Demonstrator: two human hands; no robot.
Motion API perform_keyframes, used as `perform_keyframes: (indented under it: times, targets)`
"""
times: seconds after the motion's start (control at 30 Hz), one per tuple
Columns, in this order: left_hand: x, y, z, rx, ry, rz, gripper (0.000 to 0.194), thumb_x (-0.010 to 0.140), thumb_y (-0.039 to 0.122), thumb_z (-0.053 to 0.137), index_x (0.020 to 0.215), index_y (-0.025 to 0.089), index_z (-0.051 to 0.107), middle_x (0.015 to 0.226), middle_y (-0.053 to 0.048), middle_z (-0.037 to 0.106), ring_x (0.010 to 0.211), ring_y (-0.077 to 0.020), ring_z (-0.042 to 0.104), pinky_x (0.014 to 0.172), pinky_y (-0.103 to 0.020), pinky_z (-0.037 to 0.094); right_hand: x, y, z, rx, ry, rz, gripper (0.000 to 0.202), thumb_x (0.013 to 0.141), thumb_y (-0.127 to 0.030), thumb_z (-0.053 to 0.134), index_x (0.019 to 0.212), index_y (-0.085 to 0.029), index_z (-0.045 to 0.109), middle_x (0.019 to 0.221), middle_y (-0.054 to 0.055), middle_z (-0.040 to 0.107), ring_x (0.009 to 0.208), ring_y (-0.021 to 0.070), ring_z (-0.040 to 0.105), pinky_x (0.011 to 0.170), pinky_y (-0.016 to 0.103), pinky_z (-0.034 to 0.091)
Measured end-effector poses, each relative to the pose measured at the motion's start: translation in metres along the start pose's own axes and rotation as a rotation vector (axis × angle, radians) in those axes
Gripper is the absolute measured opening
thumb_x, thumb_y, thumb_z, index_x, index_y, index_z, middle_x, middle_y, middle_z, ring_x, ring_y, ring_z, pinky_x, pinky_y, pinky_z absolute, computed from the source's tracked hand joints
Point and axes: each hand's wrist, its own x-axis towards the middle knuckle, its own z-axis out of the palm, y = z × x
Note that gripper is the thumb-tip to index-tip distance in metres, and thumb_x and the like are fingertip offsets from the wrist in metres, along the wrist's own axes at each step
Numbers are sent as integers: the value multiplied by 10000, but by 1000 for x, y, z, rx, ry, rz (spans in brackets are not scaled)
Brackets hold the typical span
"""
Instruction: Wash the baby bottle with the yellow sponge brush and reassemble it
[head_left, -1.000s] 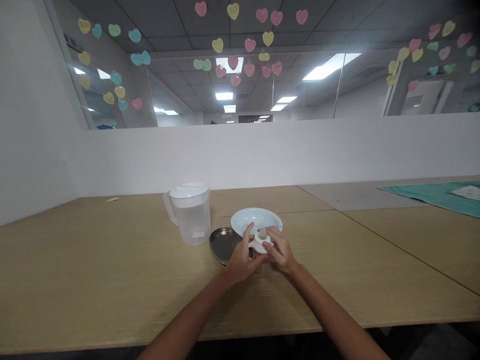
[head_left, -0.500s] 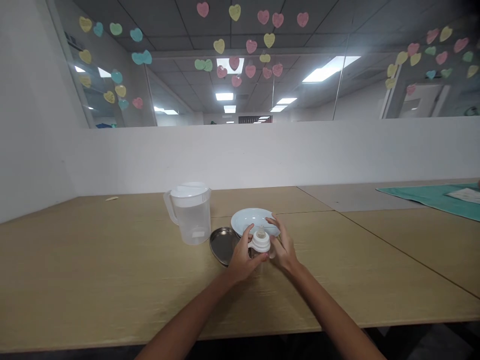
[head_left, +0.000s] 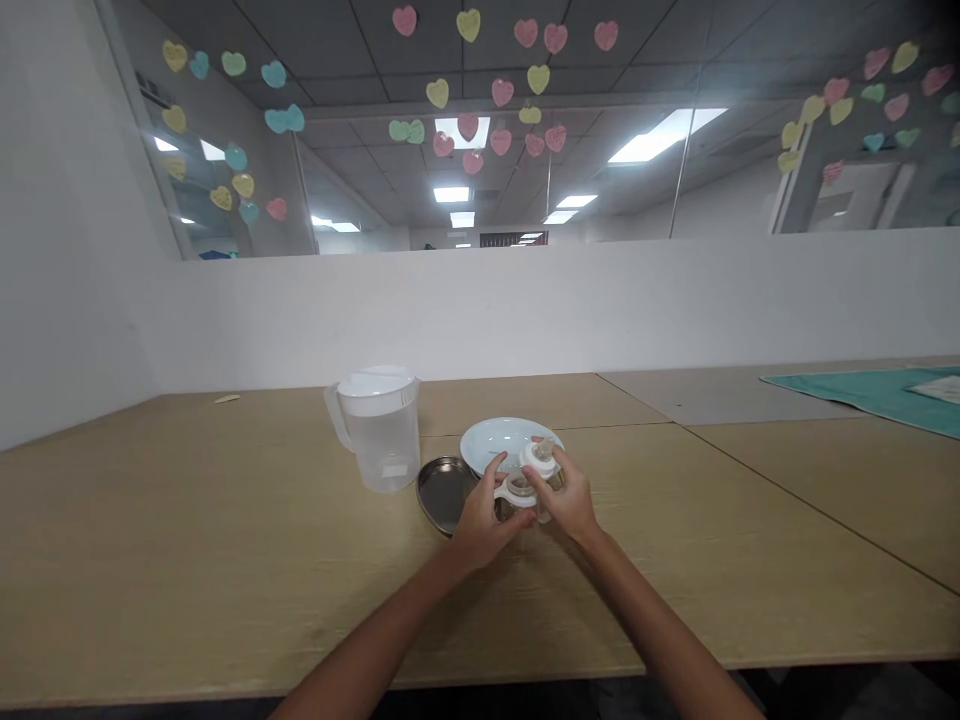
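Note:
My left hand (head_left: 484,518) is closed around a clear baby bottle (head_left: 519,490) with white handles; the bottle's mouth faces up, uncovered. In my right hand (head_left: 571,500) is the white bottle cap with its clear nipple (head_left: 540,458), tilted and lifted just above and to the right of the mouth. Behind my hands sits a pale blue-white bowl (head_left: 491,436). A round metal dish (head_left: 442,492) lies left of the bottle, partly hidden by my left hand. The bottle's lower part is hard to make out behind my fingers.
A translucent plastic pitcher (head_left: 386,440) with a white lid stands left of the metal dish on the wooden table (head_left: 225,560). A green cloth (head_left: 862,388) lies at the far right. A small pale flat object (head_left: 227,399) rests near the back left, below the white wall.
My right hand has lifted the cap with the nipple off the bottle and tilted it to the right. The left hand keeps its hold on the bottle, whose mouth now shows.

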Motion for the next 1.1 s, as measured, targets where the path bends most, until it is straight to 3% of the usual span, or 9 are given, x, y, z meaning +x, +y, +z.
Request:
perform_keyframes:
  times: [0.2,0.37,0.53,0.7,0.93,1.1]
  targets:
    - [0,0,0,-9,-12,-7,780,726,397,656,1373,212,260,1143,-73,573,1016,-210,548,900,-341,403,19,-3,-8,703,172,398,531,594,-338,769,1070,-229,562,946,3,651,785,145,624,807,339,509]
    - [0,1,0,1,-20,-9,767,732,379,654,1368,205,263,1167,-81,562,1053,-211,530,916,-341,393,25,4,-23,1053,240,460,467,583,-241,787,983,-263,548,889,-33,646,879,145,635,903,377,504]
    - [-1,2,1,8,-2,-17,741,735,417,648,1356,209,301,1207,-86,543,1109,-221,499,928,-347,396,24,12,-24,1033,279,440,448,599,-209,774,977,-248,536,899,-25,641,910,158,634,954,403,494]
    - [-2,0,0,31,1,6,700,749,421,632,1338,198,326,1217,-91,537,1106,-215,500,971,-362,373,21,21,-18,967,286,450,469,611,-218,771,998,-268,511,955,-42,627,946,128,625,952,342,503]
    - [-2,0,-1,87,0,48,654,770,422,604,1319,175,348,1224,-111,541,1121,-228,507,977,-382,381,20,20,-10,883,222,462,487,590,-263,774,1001,-251,514,998,-17,622,988,169,611,959,376,477]
    - [-3,2,-2,122,0,32,661,758,433,614,1318,187,365,1230,-116,539,1130,-245,510,971,-394,397,27,19,-5,670,70,445,502,616,-384,733,1040,-233,510,1012,16,626,953,192,606,866,358,490]
